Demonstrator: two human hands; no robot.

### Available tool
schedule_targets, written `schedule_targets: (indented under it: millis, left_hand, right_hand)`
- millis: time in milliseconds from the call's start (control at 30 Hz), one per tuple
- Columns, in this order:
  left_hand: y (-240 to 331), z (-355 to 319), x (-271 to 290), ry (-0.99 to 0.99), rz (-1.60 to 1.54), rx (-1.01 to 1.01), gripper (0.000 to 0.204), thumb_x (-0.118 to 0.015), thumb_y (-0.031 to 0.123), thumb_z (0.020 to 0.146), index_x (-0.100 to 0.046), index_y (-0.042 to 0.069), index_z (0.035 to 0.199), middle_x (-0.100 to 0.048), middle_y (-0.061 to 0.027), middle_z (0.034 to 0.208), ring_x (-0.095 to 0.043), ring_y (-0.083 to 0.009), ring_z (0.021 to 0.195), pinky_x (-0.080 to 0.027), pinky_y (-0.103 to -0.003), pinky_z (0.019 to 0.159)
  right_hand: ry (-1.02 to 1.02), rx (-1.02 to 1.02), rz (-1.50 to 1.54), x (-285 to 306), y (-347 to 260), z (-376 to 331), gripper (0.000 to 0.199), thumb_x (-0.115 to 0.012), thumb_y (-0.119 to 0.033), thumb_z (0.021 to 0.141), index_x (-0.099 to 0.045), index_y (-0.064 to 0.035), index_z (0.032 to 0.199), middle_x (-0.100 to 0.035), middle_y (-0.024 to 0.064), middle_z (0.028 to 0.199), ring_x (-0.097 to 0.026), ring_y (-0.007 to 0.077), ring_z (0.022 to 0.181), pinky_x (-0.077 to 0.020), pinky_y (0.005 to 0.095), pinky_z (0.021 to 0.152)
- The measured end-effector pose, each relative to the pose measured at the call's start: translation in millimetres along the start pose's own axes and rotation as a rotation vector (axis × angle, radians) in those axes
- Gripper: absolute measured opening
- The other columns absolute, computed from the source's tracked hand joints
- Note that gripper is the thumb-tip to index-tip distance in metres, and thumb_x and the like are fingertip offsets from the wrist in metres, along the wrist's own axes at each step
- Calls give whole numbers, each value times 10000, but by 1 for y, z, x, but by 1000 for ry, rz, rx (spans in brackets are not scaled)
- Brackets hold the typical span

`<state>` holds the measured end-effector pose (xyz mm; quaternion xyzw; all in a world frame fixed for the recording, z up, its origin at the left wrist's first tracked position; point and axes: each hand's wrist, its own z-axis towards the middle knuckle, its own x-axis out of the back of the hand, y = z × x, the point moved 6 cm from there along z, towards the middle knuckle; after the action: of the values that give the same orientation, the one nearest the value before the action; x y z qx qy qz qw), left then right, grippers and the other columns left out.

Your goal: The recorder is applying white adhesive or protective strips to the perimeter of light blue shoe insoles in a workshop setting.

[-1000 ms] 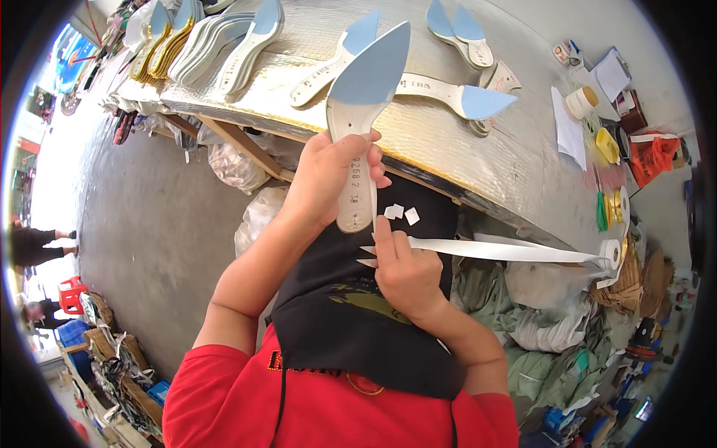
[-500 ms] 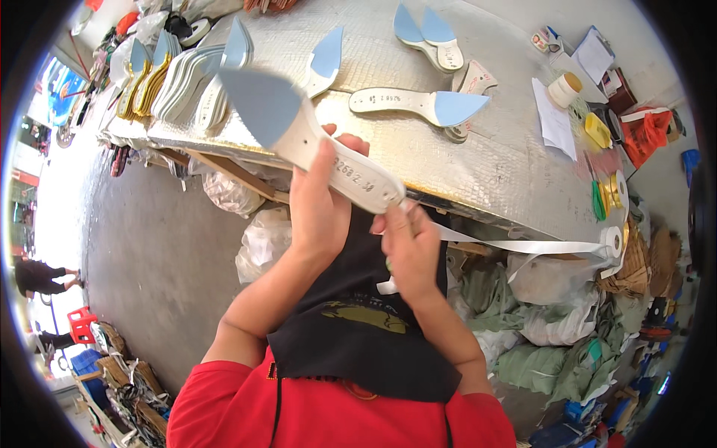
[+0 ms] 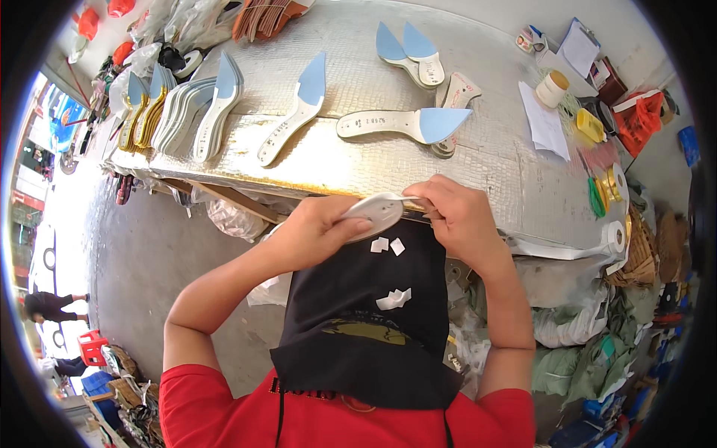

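My left hand (image 3: 317,231) is closed around a white insole (image 3: 376,216), thumb on top. Its rounded heel end shows, tilted low over my lap at the table's front edge; the rest is hidden behind my fingers. At the insole's tip, my right hand (image 3: 457,213) pinches a thin white strip (image 3: 410,198), apparently tape. Another white length of tape (image 3: 549,249) runs from the tape roll (image 3: 615,237) at the right toward my right forearm. Small white scraps (image 3: 394,299) lie on my black apron (image 3: 366,287).
On the silver-covered table (image 3: 500,179) lie a blue-tipped insole (image 3: 295,112), another insole (image 3: 403,124) on some templates, and a crossed pair (image 3: 418,60). Stacks of insoles (image 3: 219,108) stand at the left. White paper (image 3: 544,119) and a thread cone (image 3: 551,89) are at the right.
The insole has swung down and turned, so its blue toe is no longer visible. My right hand has moved up and right. White scraps now show on the apron.
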<state>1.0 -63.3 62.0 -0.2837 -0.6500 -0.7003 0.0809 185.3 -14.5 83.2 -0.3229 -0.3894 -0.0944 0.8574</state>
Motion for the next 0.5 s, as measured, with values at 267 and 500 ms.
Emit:
schedule_targets:
  millis: [267,500]
  left_hand:
    - [-47,-13,-4,76,-367,290,361,-583,288,968,-628,-16,1157,-658,8,913,-564,-37,790,-470,-214,704]
    - [-56,-4,-23,130,-562,346,317,-561,250,974,-635,-14,1133,-663,-11,916,-571,-42,792,-474,-219,696]
  right_hand:
    - [106,11,-321,-39,-14,-31,296,-646,-66,693,-605,-101,984,-532,39,674,-543,209,466,-408,334,419]
    - [132,-44,-281,-62,-32,-35,261,-668,-96,728,-606,-17,969,-537,35,625,-545,195,443,-426,303,411]
